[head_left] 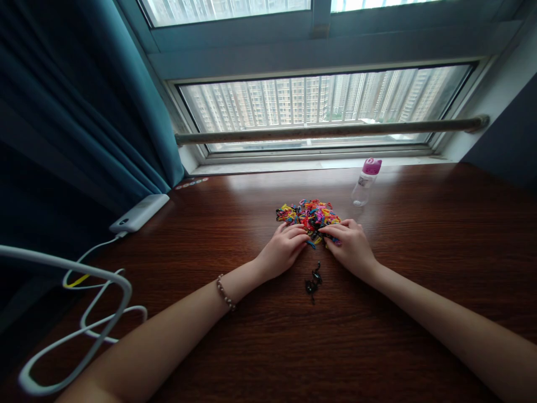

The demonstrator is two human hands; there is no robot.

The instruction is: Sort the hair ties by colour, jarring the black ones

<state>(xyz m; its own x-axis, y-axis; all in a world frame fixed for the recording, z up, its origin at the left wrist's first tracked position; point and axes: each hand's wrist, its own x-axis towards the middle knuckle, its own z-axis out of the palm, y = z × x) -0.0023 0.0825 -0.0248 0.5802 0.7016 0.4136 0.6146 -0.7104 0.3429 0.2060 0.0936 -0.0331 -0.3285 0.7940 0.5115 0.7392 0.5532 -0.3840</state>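
A heap of small colourful hair ties (pixel 312 212) lies on the brown table: red, yellow, pink, blue and black ones are mixed. My left hand (pixel 285 246) rests at the heap's near left edge, fingers loosely bent and a little apart, tips against the ties. From the right, my right hand (pixel 350 246) reaches into the near edge, its fingers parted among dark ties. Nothing held shows in either hand, though the fingertips are partly hidden in the heap. Closer to me, between the forearms, sits a small separate cluster of black hair ties (pixel 312 281).
Behind the heap to the right stands a clear bottle with a pink cap (pixel 366 182). At left lies a white power bank (pixel 140 213) with a white cable (pixel 104 274) looping beside my left forearm. A blue curtain (pixel 126 101) hangs there; a metal rail (pixel 335 132) crosses the window.
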